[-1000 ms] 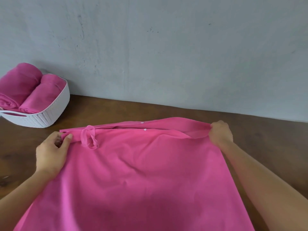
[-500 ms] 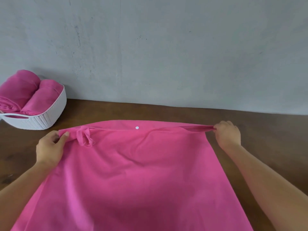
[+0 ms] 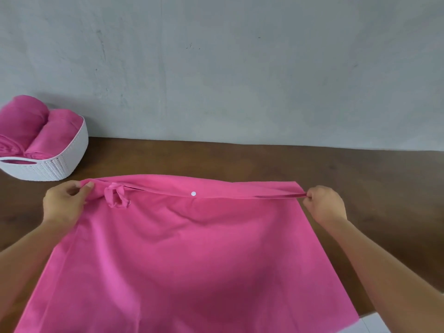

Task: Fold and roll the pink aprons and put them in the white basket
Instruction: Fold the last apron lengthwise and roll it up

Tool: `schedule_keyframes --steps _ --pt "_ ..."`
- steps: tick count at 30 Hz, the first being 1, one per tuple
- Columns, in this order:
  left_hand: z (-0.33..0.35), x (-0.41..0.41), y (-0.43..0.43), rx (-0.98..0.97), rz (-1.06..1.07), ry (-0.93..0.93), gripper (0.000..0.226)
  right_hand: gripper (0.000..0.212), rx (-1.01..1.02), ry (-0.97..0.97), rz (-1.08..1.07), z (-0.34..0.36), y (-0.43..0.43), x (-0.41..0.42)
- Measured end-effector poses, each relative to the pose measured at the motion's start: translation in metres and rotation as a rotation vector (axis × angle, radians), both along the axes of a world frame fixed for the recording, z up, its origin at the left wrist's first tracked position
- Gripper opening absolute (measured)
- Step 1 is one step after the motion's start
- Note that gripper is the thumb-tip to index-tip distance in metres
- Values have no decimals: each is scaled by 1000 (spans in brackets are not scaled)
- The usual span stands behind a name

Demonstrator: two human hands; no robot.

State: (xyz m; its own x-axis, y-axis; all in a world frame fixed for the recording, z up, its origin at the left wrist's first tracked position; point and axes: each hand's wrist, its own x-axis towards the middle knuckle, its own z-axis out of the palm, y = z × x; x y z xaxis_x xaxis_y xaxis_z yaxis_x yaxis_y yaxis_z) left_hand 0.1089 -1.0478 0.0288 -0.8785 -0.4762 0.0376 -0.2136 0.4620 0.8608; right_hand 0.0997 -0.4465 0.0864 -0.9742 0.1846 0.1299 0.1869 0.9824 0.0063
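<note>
A pink apron [image 3: 182, 255] held stretched across the desk [image 3: 360, 174], one corner in each hand.

The apron lies spread on the brown desk with its far edge folded over, a white snap [image 3: 193, 193] at the middle and a knotted tie [image 3: 115, 195] near the left end. The left hand [image 3: 63, 203] has its grip closed on the left corner, thumb over the cloth. The right hand [image 3: 326, 204] pinches the strap [image 3: 281, 195] at the right corner. Far left, by the grey wall [image 3: 240, 80], the white basket [image 3: 72, 155] holds two rolled pink aprons [image 3: 36, 131].
</note>
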Motion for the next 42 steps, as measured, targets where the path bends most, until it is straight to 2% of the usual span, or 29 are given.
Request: schedule_keyframes --steps 8,15,20,27,35,39,42 --pt "28 20 1 -50 -26 -3 13 8 -3 17 52 0 26 19" --pt "44 65 26 -68 -65 21 8 15 -90 73 115 1 62 42" --pt "50 108 48 -26 -39 43 9 16 -98 64 167 -4 83 70" --pt "56 179 76 159 37 95 7 14 -125 103 218 -11 105 116" --pt "56 255 98 109 122 81 16 11 -110 93 316 -36 125 175" --pt "44 288 95 60 140 31 19 22 -173 102 286 -49 130 202" --pt "42 308 97 69 140 6 17 35 -145 90 282 -57 133 221"
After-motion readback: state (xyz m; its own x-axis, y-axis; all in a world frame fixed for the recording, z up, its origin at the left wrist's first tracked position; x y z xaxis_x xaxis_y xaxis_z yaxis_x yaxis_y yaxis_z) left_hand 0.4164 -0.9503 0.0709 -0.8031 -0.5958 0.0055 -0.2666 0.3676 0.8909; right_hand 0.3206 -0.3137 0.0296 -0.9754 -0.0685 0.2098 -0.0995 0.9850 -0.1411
